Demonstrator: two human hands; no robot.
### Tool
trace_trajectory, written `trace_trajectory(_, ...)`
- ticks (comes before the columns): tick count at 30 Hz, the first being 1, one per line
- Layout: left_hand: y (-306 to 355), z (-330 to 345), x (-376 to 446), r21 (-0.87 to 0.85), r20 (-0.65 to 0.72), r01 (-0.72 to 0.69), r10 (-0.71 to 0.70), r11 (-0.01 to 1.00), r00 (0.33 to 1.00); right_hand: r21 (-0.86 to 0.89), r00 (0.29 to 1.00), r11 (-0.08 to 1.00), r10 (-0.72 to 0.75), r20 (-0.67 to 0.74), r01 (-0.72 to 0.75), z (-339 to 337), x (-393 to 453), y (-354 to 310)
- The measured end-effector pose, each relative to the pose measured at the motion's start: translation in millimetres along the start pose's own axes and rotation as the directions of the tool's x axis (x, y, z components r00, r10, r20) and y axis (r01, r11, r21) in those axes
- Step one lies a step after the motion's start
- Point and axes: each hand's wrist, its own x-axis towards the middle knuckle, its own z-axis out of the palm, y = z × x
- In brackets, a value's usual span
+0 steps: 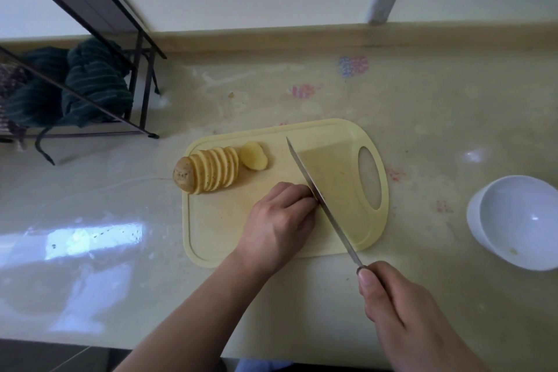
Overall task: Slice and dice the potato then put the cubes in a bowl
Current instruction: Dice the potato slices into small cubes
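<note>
Yellow potato slices (216, 170) lean in a row on the far left of the board (338, 232). My left hand (279, 220) curls over a piece I can barely see; my right hand (401, 308) grips the knife (320, 199). No cubes yet in the bowl (513, 220) at right.

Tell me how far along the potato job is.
Slicing looks done: a row of potato slices stands on the cutting board. Dicing is in hand: the left hand steadies a piece against the knife held by the right hand. The bowl holds no cubes yet.
</note>
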Motion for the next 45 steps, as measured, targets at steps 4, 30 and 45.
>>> trace_trajectory(4, -2.6, -0.5, 1.2, -0.012, 0.005, -0.017, 0.017, 1.0, 1.0, -0.003, 1.0, 1.0, 0.026, -0.004, -0.026, 0.5, -0.4, -1.9)
trace_trajectory(30, 1.3, -0.5, -8.1, -0.054, -0.05, 0.006, -0.008, 0.999, 0.999, 0.009, 1.0, 1.0, -0.03, -0.002, 0.03, 2.5, 7.7, -3.3)
trace_trajectory(45, -8.3, -2.9, -4.1, -0.104, -0.018, 0.006, -0.008, 0.995, 1.0, -0.044, 0.998, 0.998, -0.056, -0.024, 0.055, 14.0, 26.2, -14.1)
